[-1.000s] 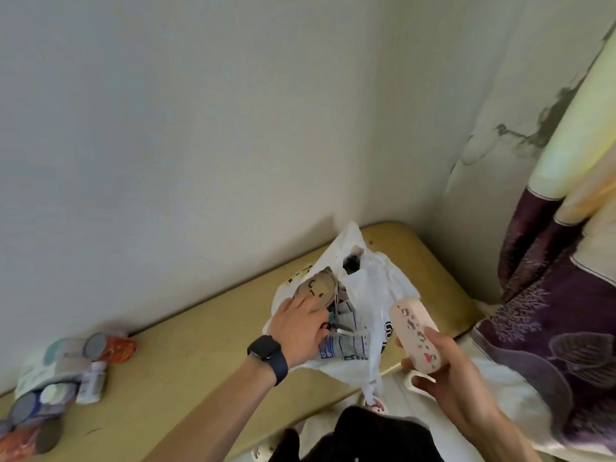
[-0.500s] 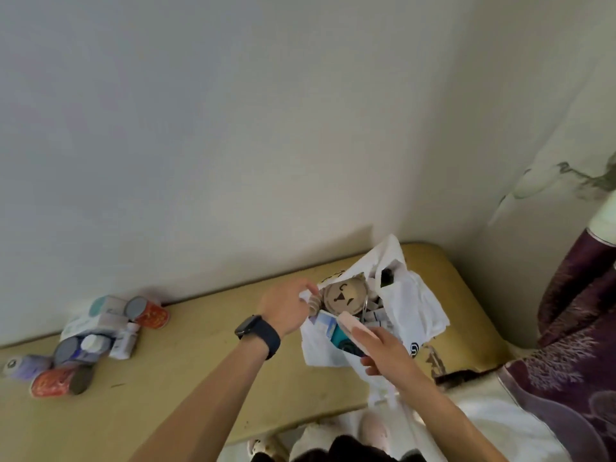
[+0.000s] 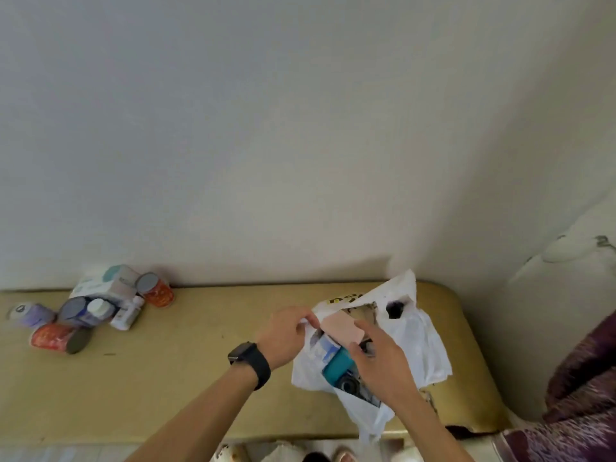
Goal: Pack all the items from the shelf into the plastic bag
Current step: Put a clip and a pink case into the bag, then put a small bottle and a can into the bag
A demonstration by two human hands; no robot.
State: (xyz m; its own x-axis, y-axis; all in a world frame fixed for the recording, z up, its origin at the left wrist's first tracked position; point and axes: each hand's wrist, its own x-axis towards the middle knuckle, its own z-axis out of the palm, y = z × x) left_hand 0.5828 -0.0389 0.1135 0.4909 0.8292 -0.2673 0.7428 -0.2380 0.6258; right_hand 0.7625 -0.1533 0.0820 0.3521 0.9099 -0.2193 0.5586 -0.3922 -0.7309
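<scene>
The white plastic bag [image 3: 423,341] lies on the right part of the yellow-tan shelf [image 3: 200,378], close to the wall corner, with its mouth open toward the camera. The left hand [image 3: 286,335], with a black watch [image 3: 250,361] on its wrist, pinches the near-left rim of the bag between thumb and fingers. The right hand [image 3: 380,358] grips a flat pink item [image 3: 340,328] at the bag opening; the item sits partly inside the mouth, tilted, its upper edge above the other contents. A teal item [image 3: 338,365] and a dark round object [image 3: 348,383] lie in the bag below it, both partly covered by the right hand. Further contents are blurred and cannot be identified with certainty.

At the left end of the shelf, well apart from the bag, a cluster of items remains:
- a white box [image 3: 106,283] against the wall;
- an orange can [image 3: 156,290] beside it, on its side;
- a second orange can [image 3: 58,338] nearest the front edge;
- a purple can [image 3: 30,315] at far left;
- a small white bottle [image 3: 128,313].

A patterned purple fabric [image 3: 580,395] occupies the lower right corner.
</scene>
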